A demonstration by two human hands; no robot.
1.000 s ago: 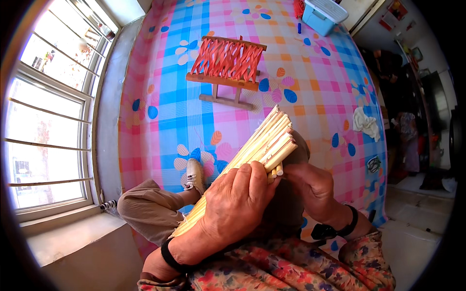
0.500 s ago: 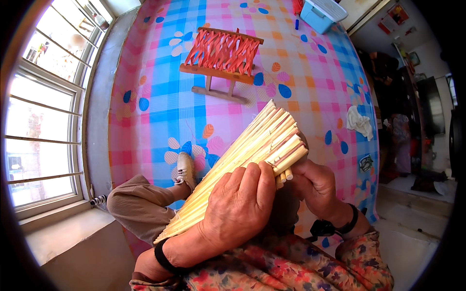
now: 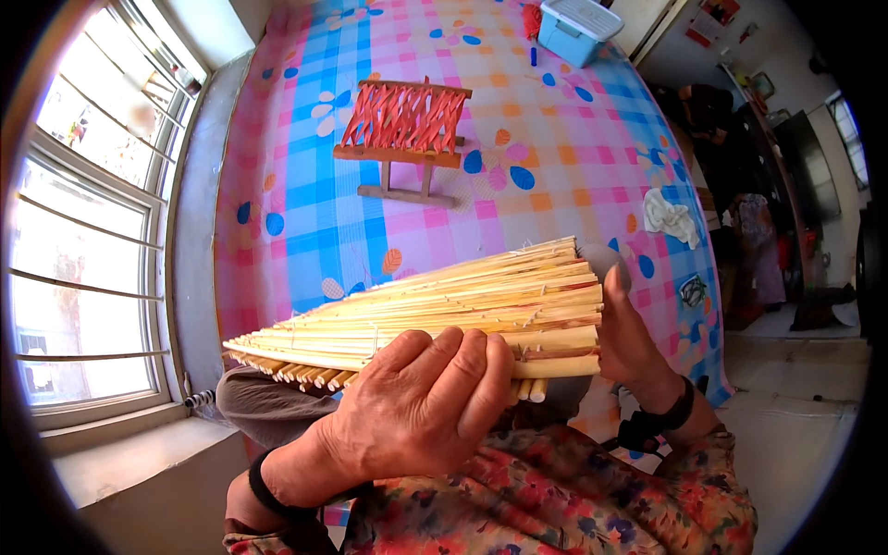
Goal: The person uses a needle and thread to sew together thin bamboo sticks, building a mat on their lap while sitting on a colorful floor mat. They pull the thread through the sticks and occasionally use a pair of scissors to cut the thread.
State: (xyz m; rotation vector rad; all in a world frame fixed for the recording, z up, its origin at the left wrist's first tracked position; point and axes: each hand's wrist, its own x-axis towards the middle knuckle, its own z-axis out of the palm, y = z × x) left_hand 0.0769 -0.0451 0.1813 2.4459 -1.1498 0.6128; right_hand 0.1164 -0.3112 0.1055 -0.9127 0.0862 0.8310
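My left hand (image 3: 416, 398) is closed on the lower side of a long bundle of pale yellow sticks (image 3: 462, 305), tied with thin string and lying crosswise in front of me. The bundle tapers to the left, with cut ends showing along its lower edge. My right hand (image 3: 634, 342) is at the bundle's right end, its upper part up against the stick ends and its other fingers mostly hidden behind them. My trousered leg (image 3: 259, 407) is under the bundle's left part.
A wooden stand wound with red strips (image 3: 402, 120) stands on a checked floral mat (image 3: 324, 231). A blue lidded bin (image 3: 569, 42) is at the back, a white cloth (image 3: 671, 217) to the right. A barred window (image 3: 88, 277) runs along the left, dark furniture (image 3: 703, 120) along the right.
The bundle has swung from steeply slanted to nearly level, its left end rising and its right end dropping. My right hand has moved up beside the right end; my shoe is now hidden.
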